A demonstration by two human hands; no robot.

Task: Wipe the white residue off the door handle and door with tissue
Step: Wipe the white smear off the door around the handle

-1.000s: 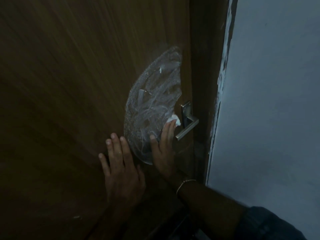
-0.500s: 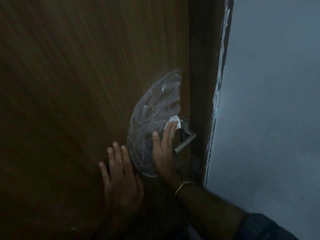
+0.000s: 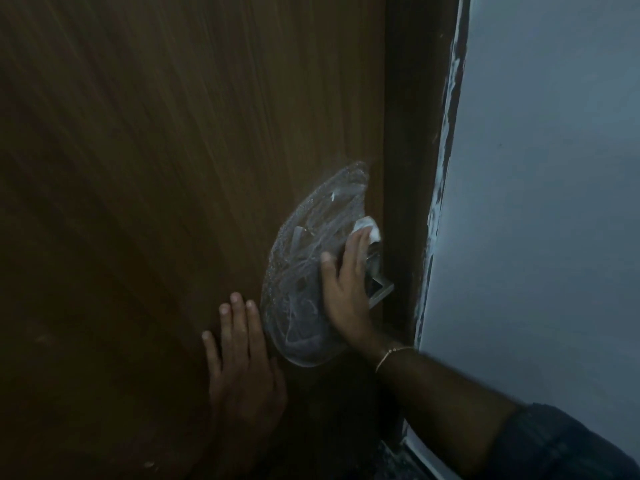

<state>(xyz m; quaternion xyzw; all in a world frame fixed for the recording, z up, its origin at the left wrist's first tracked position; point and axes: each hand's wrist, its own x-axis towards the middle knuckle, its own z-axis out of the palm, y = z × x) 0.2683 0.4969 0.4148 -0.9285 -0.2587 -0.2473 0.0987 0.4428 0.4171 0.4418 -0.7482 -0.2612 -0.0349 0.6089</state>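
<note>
Fingers (image 3: 356, 247) of our right hand (image 3: 343, 289) lie straight, pressing a crumpled white tissue (image 3: 367, 227) to the door (image 3: 173, 168); it now sits higher than before, above the metal door handle (image 3: 378, 293). Our left hand (image 3: 242, 362) remains flat, fingers together. Wood-grain brown panel; white residue (image 3: 304, 282): streaked, foamy-edged oval beside the handle.

bare door (image 3: 156, 168) up and left; door handle (image 3: 379, 289) and frame (image 3: 403, 168) crowding the right
</note>
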